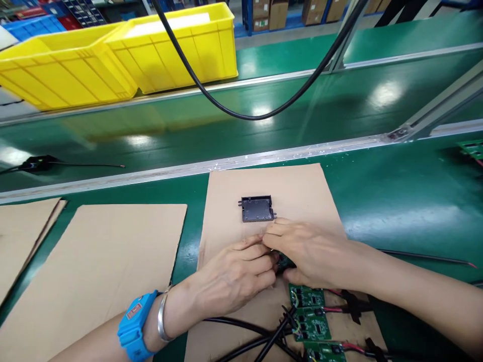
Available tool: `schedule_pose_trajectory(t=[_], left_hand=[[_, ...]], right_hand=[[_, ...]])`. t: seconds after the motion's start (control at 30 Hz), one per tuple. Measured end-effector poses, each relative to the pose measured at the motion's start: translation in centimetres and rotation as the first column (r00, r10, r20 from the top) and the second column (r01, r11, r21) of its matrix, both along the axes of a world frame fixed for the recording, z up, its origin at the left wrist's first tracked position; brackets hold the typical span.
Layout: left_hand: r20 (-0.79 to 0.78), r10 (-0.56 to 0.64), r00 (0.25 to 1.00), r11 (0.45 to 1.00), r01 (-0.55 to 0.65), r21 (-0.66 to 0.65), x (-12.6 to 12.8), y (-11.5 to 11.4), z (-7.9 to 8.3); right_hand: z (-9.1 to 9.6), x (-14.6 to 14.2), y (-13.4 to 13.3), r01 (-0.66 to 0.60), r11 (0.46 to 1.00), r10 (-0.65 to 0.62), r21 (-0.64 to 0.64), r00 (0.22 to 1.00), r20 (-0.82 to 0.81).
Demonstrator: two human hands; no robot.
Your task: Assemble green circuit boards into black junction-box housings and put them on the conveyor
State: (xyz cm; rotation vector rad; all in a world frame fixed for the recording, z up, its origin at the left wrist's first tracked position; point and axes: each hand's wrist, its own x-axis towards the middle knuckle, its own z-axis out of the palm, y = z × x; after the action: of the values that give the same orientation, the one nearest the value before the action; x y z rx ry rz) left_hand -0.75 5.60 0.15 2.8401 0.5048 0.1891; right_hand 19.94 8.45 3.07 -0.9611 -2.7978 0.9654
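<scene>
My left hand [236,271] and my right hand [307,246] meet over the cardboard sheet [222,201]. Between their bent fingers a green circuit board [285,262] shows only in part, with something dark along its edge. Both hands are closed on it, and most of it is covered by the fingers. Just beyond my fingertips lies a shallow black plastic case [257,208], its hollow side facing up. Nearer to me, several green circuit boards [312,324] with red and black leads lie in a column, below my right wrist.
Black cables [260,329] cross on the cardboard below my left hand. Another cardboard sheet [124,246] lies to the left. A thin cable [426,256] extends to the right. Yellow bins [188,55] stand behind the metal rail, and a black cable [260,117] hangs in front of them.
</scene>
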Motion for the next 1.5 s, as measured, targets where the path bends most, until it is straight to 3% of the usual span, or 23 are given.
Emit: schedule_pose_trajectory(t=[0.1,0.23,0.3,0.5,0.63,0.83,1.13,1.3,1.5], left_hand=[[-0.002,0.019,1.0,0.999,-0.019,0.028,-0.1,-0.3,-0.5],[-0.048,0.066,0.997,0.996,-0.063,0.064,0.1,-1.1,-0.9],[-0.08,0.072,0.994,0.995,-0.067,0.069,0.3,-1.3,-0.7],[-0.106,0.082,0.991,0.996,-0.077,0.053,0.6,-1.2,-0.1],[-0.071,0.075,0.995,0.997,-0.074,0.014,0.3,-1.2,-0.3],[-0.061,0.076,0.995,0.997,-0.074,0.031,-0.1,-1.4,-0.5],[-0.043,0.047,0.998,0.995,-0.043,0.094,-0.4,-1.5,-1.1],[-0.048,0.041,0.998,0.994,-0.036,0.105,-0.3,-1.6,-1.0],[-0.078,0.084,0.993,0.995,-0.08,0.054,-0.1,-1.9,-0.5]], right_hand=[[-0.2,1.8,-0.1,0.052,0.997,-0.053,-0.048,0.998,-0.023],[-0.2,5.4,-0.9,0.271,0.963,-0.271,0.001,0.963,0.005],[-0.4,6.4,-1.6,0.318,0.948,-0.317,0.001,0.948,0.036],[-0.7,5.4,-2.7,0.309,0.951,-0.308,0.02,0.951,-0.042],[0.0,4.2,-1.4,0.2,0.971,-0.197,-0.131,0.98,0.036],[-0.2,3.6,1.6,0.104,0.861,-0.046,-0.498,0.991,0.128],[-0.3,3.4,0.1,0.233,0.793,-0.17,-0.563,0.972,0.163],[0.0,3.1,-0.2,0.19,0.919,-0.113,-0.346,0.966,0.231],[1.0,2.1,0.9,0.077,0.951,0.039,-0.3,0.931,0.363]])
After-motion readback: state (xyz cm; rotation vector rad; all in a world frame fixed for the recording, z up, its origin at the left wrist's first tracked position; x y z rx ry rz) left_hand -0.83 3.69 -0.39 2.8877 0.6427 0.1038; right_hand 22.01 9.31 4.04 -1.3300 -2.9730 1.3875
